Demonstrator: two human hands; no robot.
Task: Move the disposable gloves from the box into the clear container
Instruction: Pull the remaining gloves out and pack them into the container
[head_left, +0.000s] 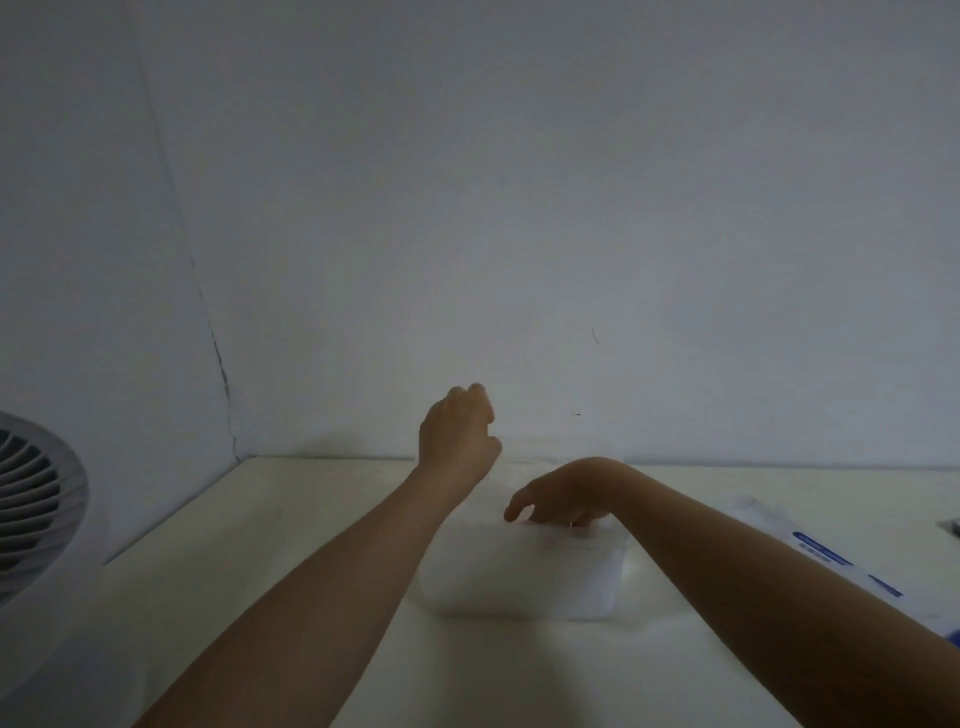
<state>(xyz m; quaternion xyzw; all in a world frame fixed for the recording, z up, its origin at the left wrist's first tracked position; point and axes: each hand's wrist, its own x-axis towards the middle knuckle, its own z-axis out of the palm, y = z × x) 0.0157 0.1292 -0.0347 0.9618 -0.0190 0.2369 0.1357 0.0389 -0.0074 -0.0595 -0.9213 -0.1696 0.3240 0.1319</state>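
From the head view I see the clear container (519, 569) on the pale table (270, 545), milky white inside; in this dim light I cannot make out single gloves in it. My right hand (563, 499) bends down at the container's top rear edge, fingertips touching or dipping in; I cannot tell if it grips anything. My left hand (457, 436) hangs above the container's rear left corner, fingers curled; whether it pinches something I cannot tell. The glove box (841, 564) with blue print lies right of the container, a fan (31, 506) far to its left.
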